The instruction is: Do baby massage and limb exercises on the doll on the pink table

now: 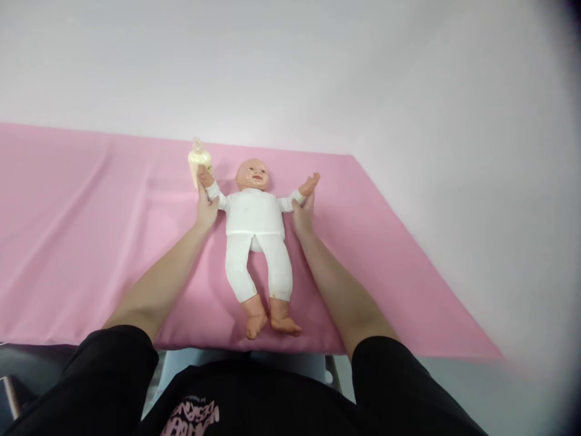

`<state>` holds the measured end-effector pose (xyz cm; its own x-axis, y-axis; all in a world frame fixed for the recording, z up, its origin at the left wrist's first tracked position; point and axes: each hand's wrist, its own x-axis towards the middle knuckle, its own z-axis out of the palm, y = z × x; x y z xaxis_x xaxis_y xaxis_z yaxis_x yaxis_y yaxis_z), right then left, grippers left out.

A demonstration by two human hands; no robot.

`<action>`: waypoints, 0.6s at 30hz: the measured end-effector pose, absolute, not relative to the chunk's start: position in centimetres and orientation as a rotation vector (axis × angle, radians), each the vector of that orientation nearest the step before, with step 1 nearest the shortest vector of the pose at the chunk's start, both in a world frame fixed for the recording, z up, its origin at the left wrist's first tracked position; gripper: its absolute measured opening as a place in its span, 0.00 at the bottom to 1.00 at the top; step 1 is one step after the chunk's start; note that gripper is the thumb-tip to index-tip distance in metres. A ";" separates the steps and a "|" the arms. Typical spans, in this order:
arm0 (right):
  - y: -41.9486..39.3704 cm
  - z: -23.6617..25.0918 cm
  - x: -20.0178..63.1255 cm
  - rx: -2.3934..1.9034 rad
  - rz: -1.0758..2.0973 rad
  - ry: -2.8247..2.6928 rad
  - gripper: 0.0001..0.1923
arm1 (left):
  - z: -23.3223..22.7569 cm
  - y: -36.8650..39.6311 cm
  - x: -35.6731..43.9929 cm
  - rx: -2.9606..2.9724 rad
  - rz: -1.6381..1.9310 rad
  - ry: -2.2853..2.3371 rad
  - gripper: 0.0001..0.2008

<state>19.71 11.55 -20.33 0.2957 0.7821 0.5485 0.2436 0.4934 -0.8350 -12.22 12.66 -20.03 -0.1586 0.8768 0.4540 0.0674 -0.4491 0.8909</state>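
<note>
We see a doll (254, 230) in white clothes lying face-up on a pink sheet (91, 242). Our left hand (205, 209) and right hand (303, 215) each grip loosely around a doll arm near the shoulder. Both grips look even enough for a steady lift. A bottle (198, 160) stands beside its raised hand. Behind, a plain white wall (290, 60).

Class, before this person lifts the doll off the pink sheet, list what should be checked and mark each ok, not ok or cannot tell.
1. Left hand at the doll's arm: ok.
2. Right hand at its other arm: ok.
3. Fingers closed round the arms: cannot tell.
4. Doll flat on its back on the pink sheet: ok.
5. Bottle clear of the doll's hand: not ok, it stands right behind it.
</note>
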 end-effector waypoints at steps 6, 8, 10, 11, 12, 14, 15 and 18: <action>10.7 -20.0 18.4 -1.056 0.469 -1.484 0.27 | -19.5 11.8 -11.0 1.889 1.474 1.121 0.27; 10.9 -20.3 18.3 -1.064 0.449 -1.606 0.23 | -19.7 12.0 -10.8 1.998 1.377 1.127 0.25; 11.1 -20.6 18.1 -1.064 0.423 -1.685 0.24 | -19.9 12.1 -10.6 2.034 1.340 1.156 0.25; 11.2 -20.7 18.1 -1.062 0.411 -1.697 0.25 | -19.9 12.1 -10.6 2.031 1.340 1.172 0.25; 11.2 -20.7 18.1 -1.060 0.403 -1.696 0.25 | -19.9 12.1 -10.6 2.021 1.343 1.181 0.26; 11.2 -20.8 18.1 -1.061 0.408 -1.665 0.25 | -19.8 11.9 -10.7 1.982 1.375 1.182 0.27; 11.2 -20.8 18.1 -1.064 0.426 -1.633 0.25 | -19.7 11.9 -10.7 1.949 1.409 1.175 0.27; 11.2 -20.8 18.4 -1.084 0.526 -1.470 0.28 | -19.6 11.9 -11.2 1.758 1.567 1.177 0.32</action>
<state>18.42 11.24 -20.84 0.1064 0.8460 0.5225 0.3225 0.4677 -0.8229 -11.16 11.90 -19.64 -0.0377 0.8492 0.5268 0.2692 -0.4990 0.8237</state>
